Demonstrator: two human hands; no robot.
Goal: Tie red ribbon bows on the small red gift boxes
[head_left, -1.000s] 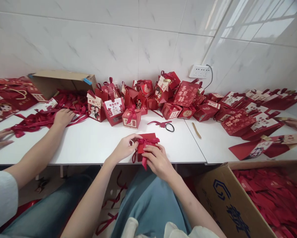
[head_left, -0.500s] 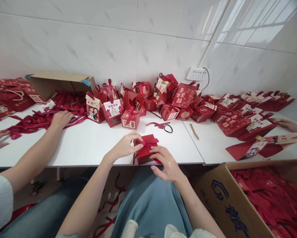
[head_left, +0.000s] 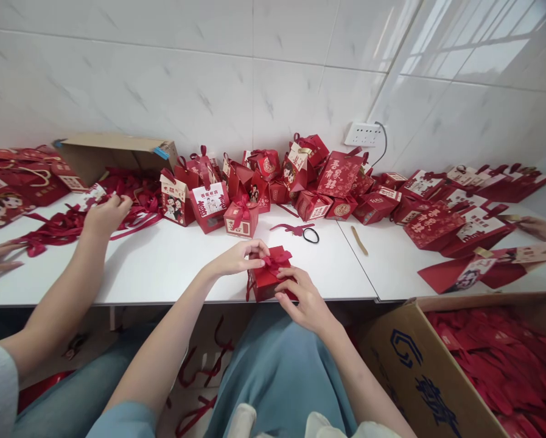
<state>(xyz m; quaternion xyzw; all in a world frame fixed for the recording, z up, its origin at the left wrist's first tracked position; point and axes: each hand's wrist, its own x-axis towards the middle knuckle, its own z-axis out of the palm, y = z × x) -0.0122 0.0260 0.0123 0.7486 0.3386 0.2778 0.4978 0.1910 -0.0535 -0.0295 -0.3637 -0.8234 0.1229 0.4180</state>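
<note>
Red box [head_left: 264, 284]: light, crushable card, we judge, best held by its edges. Our left hand [head_left: 238, 258] seemingly pinches its bow [head_left: 278, 260]; our right hand [head_left: 305, 299] curls loosely open alongside.

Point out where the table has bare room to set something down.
Two patches on the white table: one between the co-worker's forearm and the left hand, in front of the gift boxes; another between the right hand and the red bags, nearer than the gold strip. Crowded: along the wall and under the ribbons at left.
</note>
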